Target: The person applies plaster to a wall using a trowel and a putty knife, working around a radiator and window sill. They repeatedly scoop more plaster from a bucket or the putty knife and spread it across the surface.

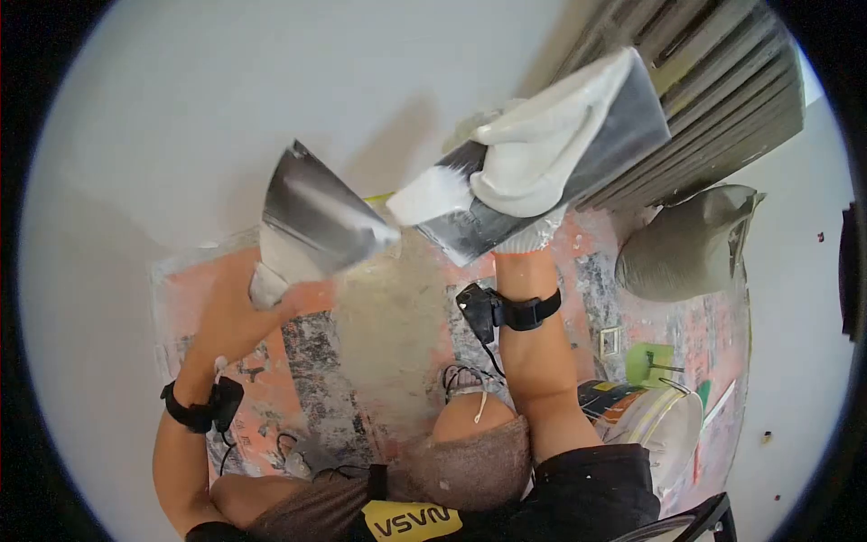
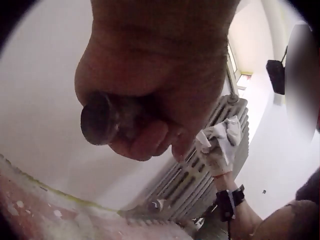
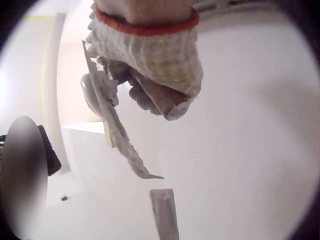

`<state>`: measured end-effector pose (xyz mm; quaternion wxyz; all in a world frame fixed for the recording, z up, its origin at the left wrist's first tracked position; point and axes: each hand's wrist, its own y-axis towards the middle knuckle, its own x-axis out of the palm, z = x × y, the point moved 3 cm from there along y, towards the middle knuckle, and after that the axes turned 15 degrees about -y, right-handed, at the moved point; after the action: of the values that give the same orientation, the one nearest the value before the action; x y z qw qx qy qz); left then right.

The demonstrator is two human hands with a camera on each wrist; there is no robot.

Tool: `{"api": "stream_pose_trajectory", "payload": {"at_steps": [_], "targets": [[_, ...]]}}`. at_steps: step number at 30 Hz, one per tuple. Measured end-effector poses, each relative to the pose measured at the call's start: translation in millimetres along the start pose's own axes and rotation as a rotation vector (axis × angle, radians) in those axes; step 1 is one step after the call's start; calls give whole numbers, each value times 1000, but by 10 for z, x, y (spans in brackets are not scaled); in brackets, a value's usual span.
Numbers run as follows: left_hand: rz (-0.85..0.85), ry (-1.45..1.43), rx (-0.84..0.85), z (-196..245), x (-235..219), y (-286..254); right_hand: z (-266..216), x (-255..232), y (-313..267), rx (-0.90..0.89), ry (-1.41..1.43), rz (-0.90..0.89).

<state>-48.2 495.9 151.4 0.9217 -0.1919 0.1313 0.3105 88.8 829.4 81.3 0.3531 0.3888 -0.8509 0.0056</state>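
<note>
Plaster work under way against a white wall (image 1: 226, 99), seen from above. At left centre of the head view, bare left hand (image 1: 242, 312) wrapped round the handle of a broad putty knife (image 1: 316, 212), fingers curled tight on the grip; same closed grasp plain in the left wrist view, handle end (image 2: 97, 122) poking out of the fist. At upper right, gloved right hand (image 1: 533, 158) clamped on a flat metal hawk (image 1: 614, 144), fingers folded over its edge and holding it tilted. White filler (image 1: 432, 194) heaped at the hawk's lower left corner, just beside the knife's tip; a pale streak already on the blade. In the right wrist view, glove (image 3: 150, 55) at top, the hawk's ragged, plaster-crusted edge (image 3: 122, 140) running down centre frame.

Judged from this: loading stage, compound being passed between the two tools, little yet carried to the wall, whose surface shows smooth and unmarked here. Spreading and smoothing apparently all left to do.

Radiator (image 1: 713, 90) at upper right, grey sack (image 1: 686, 239) below it, bucket (image 1: 664, 429) at lower right, spattered floor covering (image 1: 397, 316) beneath.
</note>
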Motion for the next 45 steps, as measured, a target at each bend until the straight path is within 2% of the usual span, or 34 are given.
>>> {"api": "stream_pose_trajectory", "payload": {"at_steps": [2,4,5,6,8,10,12,13,14,16,17,18,19,20,21,22,24,25,27,28,30,32,33,35,37,40,43,45], "targets": [[-57,-75,18,-10,42,-74,-18,7,-7,-34,-9,-20],[-107,51,47,-59,41,-104,-77,101,-136,79,794,-304],[-90,50,59,-38,37,-112,-137,194,-156,56,116,58],[-118,-19,27,-9,63,-127,-235,412,-198,50,120,37],[-136,-79,-1,19,80,-83,-356,623,-246,120,-45,306],[-160,33,35,-74,92,-37,-204,552,-257,141,-108,296],[-148,68,-17,-10,97,-37,-152,700,-323,133,475,-227],[-148,102,-73,-2,88,-42,-110,700,-345,150,337,-231],[-136,106,-69,-42,78,-39,-64,727,-352,148,343,-242],[-173,52,29,-180,95,-68,176,715,-372,190,-405,-233],[-169,64,34,-141,58,-103,294,789,-341,148,-552,-270],[-176,98,7,-72,15,-136,382,879,-328,31,-907,-303],[-187,140,-5,8,-17,-125,373,826,-374,387,-874,-319],[-194,172,43,11,-31,-119,276,864,-394,376,-1017,-442],[-102,48,112,-67,-68,-130,201,800,-344,411,-1388,-610],[-21,-85,190,-60,-93,-76,451,449,-346,208,-1306,-622],[-30,-308,-42,153,-113,-81,205,282,-141,221,-1199,-368],[-42,-301,-5,107,-113,-28,19,225,-3,186,-1213,-348],[-28,-375,-25,-83,-177,42,-553,265,202,151,-928,-12],[-32,-364,-14,-40,-152,36,-806,389,276,96,-714,-4],[12,-329,-116,13,-98,-1,-1135,435,552,-56,-681,10],[15,-268,-144,-109,-85,30,-1389,506,844,-139,-631,-12],[17,-210,-180,-134,-68,33,-1455,497,983,-143,-631,-12],[5,-270,-164,-30,9,-6,-1525,504,1227,-141,-383,-51],[-4,-332,-151,41,45,-11,-1582,506,1375,-144,-416,-24],[3,-265,-117,57,30,-18,-1660,600,1508,-139,-441,14],[-31,-286,-140,-5,-3,-11,-1763,753,1588,-150,-400,50],[-45,-185,-219,-76,-46,3,-1849,816,1693,-158,-311,83]]}}
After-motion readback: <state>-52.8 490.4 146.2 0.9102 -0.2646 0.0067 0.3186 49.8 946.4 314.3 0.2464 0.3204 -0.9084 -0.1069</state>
